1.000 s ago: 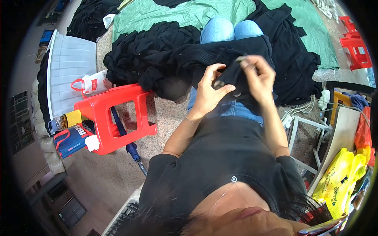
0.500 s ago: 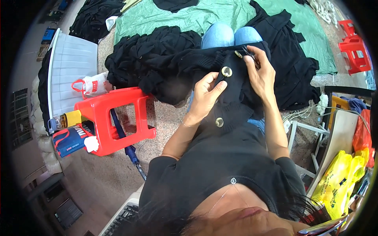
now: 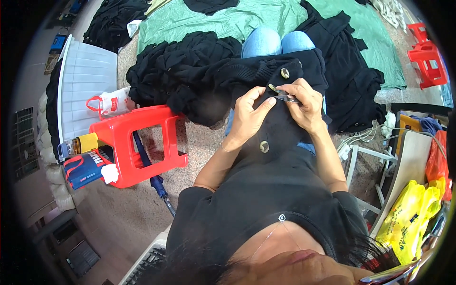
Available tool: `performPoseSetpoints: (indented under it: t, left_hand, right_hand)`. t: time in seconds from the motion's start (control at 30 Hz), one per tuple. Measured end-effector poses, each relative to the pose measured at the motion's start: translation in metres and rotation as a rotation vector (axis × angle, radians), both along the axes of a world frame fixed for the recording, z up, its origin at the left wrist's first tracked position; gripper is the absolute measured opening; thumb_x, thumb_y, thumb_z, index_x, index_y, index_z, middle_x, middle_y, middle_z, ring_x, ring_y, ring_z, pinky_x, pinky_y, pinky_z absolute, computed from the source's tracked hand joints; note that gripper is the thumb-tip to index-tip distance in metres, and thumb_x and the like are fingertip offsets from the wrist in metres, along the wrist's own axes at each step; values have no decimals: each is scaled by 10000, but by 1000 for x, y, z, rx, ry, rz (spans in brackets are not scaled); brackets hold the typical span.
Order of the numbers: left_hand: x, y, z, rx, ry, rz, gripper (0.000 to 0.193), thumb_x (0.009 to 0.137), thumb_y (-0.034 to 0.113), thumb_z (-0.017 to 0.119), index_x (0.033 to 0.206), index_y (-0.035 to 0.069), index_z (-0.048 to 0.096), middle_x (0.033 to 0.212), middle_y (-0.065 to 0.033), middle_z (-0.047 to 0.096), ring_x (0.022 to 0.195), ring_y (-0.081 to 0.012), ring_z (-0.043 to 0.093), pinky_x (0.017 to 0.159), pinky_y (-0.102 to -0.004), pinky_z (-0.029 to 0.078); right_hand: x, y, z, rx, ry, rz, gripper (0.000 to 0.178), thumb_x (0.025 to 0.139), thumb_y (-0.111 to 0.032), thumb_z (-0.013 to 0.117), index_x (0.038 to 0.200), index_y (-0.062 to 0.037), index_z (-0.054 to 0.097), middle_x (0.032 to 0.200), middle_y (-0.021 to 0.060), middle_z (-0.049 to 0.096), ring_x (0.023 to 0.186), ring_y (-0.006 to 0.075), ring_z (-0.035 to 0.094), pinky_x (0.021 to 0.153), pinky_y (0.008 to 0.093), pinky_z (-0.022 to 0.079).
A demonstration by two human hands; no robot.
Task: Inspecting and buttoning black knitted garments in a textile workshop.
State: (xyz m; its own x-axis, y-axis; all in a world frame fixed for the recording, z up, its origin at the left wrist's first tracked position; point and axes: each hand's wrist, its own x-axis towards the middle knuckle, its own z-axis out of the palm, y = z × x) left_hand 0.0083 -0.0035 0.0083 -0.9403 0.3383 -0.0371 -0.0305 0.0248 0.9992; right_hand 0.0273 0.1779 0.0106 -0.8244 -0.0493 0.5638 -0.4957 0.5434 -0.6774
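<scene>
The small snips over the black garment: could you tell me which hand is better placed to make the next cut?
Probably the right hand: it holds the small snips against the black garment, while the left hand pinches the cloth beside the blades.

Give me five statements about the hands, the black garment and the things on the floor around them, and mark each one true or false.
1. The right hand holds a small metal tool against the black garment. True.
2. The left hand rests on the red stool. False: it is on the black garment, beside the right hand.
3. Two round metal buttons show on the garment, an upper button and a lower button. True.
4. The red stool stands to the person's right. False: it stands to the left.
5. A green sheet lies on the floor beyond the knees. True.
</scene>
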Motion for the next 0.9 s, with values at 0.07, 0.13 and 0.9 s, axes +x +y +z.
performPoseSetpoints:
  t: [0.07, 0.13, 0.9]
  left_hand:
    - [-4, -2, -6, -8, 69, 3, 183, 888, 84, 699, 984, -47, 614, 814, -53, 629, 776, -63, 536, 698, -245, 467]
    - [-4, -3, -10, -16, 138, 4, 180, 885, 85, 698, 970, -47, 609, 790, -67, 619, 763, -73, 535, 693, -260, 472]
    - [0, 7, -19, -34, 89, 194, 201, 896, -6, 662, 1092, -50, 669, 1047, -81, 715, 960, -114, 651, 885, -250, 503]
  right_hand:
    - [-1, -4, -1, -56, -4, 14, 352, 667, 94, 645, 992, -31, 699, 749, 56, 578, 596, 176, 585, 532, 283, 460]
    - [-3, -7, -7, -79, 14, 13, 326, 683, 94, 643, 982, -26, 692, 756, 60, 581, 597, 174, 583, 530, 280, 454]
    - [22, -14, -11, -241, -254, -169, 107, 906, -98, 685, 943, 2, 678, 763, 72, 666, 638, 121, 636, 589, 244, 488]
